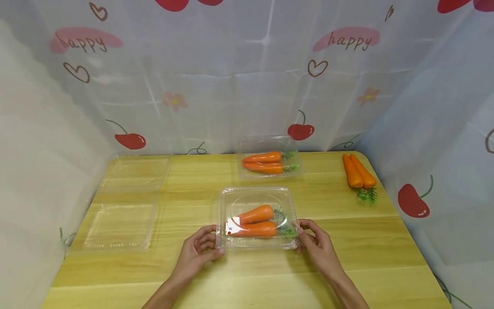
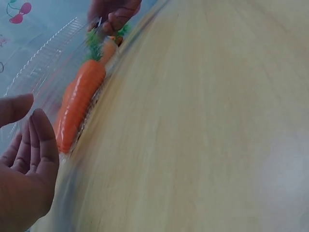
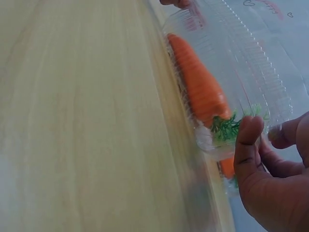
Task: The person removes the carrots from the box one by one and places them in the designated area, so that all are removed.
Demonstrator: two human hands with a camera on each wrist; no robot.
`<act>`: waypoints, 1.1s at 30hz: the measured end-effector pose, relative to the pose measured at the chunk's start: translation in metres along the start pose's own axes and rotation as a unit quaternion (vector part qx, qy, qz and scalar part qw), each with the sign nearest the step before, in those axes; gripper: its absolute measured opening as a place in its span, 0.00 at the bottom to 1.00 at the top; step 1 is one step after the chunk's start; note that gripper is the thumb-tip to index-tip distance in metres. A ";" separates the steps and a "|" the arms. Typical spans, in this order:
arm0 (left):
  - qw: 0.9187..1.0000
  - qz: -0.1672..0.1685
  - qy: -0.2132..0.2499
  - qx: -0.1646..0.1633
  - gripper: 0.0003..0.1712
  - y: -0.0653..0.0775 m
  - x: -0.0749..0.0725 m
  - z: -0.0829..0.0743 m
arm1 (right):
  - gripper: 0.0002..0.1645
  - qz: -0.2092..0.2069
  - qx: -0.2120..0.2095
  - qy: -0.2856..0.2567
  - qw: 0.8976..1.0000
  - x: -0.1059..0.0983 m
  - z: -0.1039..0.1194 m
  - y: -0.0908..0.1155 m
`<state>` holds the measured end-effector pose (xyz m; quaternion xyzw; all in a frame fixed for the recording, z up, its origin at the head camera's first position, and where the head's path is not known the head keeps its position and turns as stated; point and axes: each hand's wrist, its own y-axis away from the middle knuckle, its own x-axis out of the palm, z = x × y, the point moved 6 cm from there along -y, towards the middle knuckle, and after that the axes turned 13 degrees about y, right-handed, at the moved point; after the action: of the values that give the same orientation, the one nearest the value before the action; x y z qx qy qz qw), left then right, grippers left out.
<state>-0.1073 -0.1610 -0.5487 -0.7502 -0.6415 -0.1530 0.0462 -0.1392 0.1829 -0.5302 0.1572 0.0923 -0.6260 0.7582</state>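
A clear plastic clamshell box [image 1: 256, 195] with two carrots [image 1: 256, 213] inside is at the middle of the table, in front of me. My left hand [image 1: 198, 251] grips its left edge, the thumb near the front corner. At the opposite edge, my right hand [image 1: 318, 242] holds the box between thumb and fingers. The carrots lie side by side, green tops toward the right hand. In the left wrist view, the left hand [image 2: 29, 159] curls at the box's near end. The right wrist view has the right hand [image 3: 275, 169] beside a carrot's green top [image 3: 227, 128].
Behind the held box, another clear box [image 1: 247, 171] contains two carrots. Two loose carrots [image 1: 356, 171] lie at the back right. A clear plastic box [image 1: 150, 227], spread open, lies on the left of the wooden table [image 1: 193, 279]. Printed curtains [image 1: 231, 94] hang around the table.
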 end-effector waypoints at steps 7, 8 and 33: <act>1.000 0.015 0.013 0.007 0.16 0.002 0.008 0.002 | 0.17 0.038 -0.003 0.021 0.999 0.004 0.009 -0.005; 1.000 0.016 0.006 0.008 0.16 0.002 0.008 0.001 | 0.16 0.040 0.003 0.023 0.999 0.004 0.010 -0.005; 0.942 -0.042 -0.250 0.220 0.20 0.000 -0.001 -0.037 | 0.16 -0.008 -0.140 0.097 0.985 -0.019 0.012 0.010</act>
<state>-0.1141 -0.1720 -0.5137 -0.7077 -0.6811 0.1830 0.0419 -0.1343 0.1977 -0.5112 0.1086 0.2532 -0.5951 0.7550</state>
